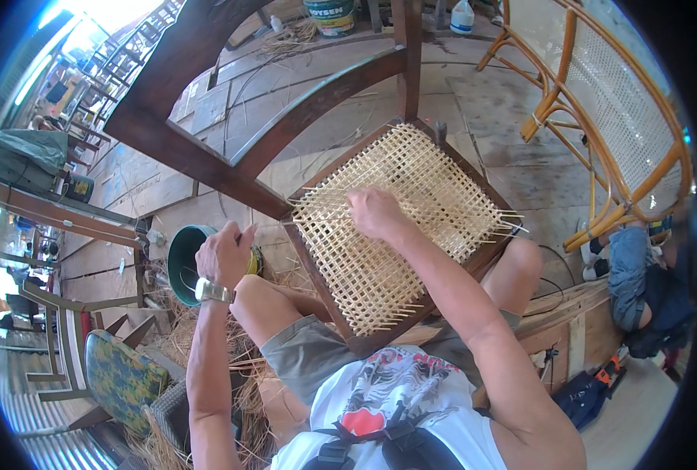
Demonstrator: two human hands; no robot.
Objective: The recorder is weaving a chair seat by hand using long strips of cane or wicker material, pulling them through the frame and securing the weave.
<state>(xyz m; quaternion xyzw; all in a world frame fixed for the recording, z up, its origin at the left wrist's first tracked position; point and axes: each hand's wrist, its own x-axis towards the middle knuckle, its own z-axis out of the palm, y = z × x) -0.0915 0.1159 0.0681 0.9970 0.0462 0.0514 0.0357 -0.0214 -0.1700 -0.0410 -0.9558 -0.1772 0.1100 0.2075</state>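
A dark wooden chair frame [333, 325] stands tilted before my knees, its seat filled with an open weave of pale cane strands [411, 235]. Loose strand ends stick out along the seat's edges. Over the upper left part of the weave, my right hand [376, 213] is closed, knuckles up, its fingertips down at the cane; whatever they pinch is hidden. My left hand [225, 254], with a metal watch [214, 291] at the wrist, is raised left of the seat beside a green bucket [184, 266]. Its fingers are curled, and I cannot make out anything in them.
Cane scraps [239, 384] litter the floor at my left, near a chair with a patterned cushion [125, 376]. A rattan bench [599, 117] stands at the right. Behind the chair are a paint pail [330, 17] and a white jug [462, 17]. Another person's leg [629, 266] shows far right.
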